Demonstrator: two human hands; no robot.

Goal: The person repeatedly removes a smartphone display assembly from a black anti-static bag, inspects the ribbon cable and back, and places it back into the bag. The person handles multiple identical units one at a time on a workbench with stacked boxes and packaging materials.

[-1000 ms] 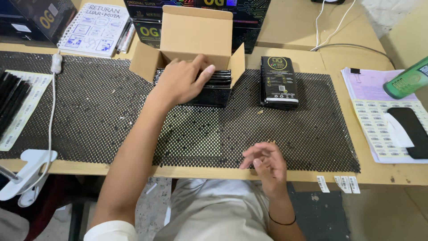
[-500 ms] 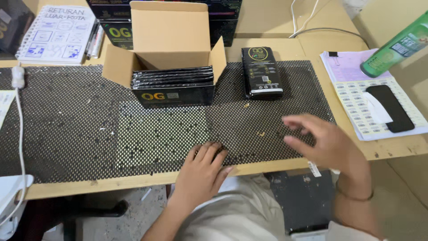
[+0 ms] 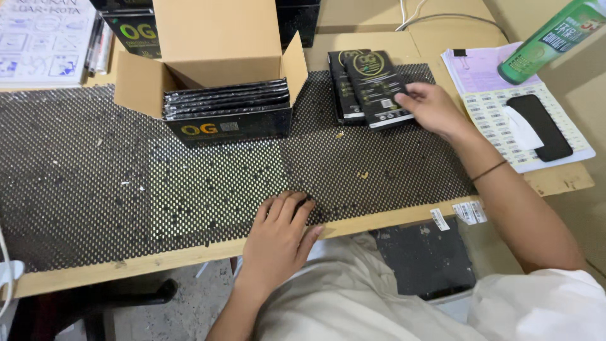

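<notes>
My right hand (image 3: 430,108) grips the top black packet (image 3: 377,88) of a small stack (image 3: 344,95) lying on the black mesh mat (image 3: 95,189), right of the box. The open cardboard box (image 3: 218,47) stands at the back centre with several flat black packets (image 3: 227,100) packed upright in its front part. My left hand (image 3: 281,230) rests flat on the mat's near edge with fingers spread, holding nothing.
A sheet of small labels (image 3: 499,120) with a black phone (image 3: 540,126) and a green bottle (image 3: 549,38) sit at the right. A printed booklet (image 3: 41,38) lies at the far left. Black cartons (image 3: 136,28) stand behind the box. Stickers (image 3: 464,213) hang on the table's front edge.
My left hand left the box and came down to the mat's near edge. My right hand rose from the near edge to the packet stack and took hold of the top packet.
</notes>
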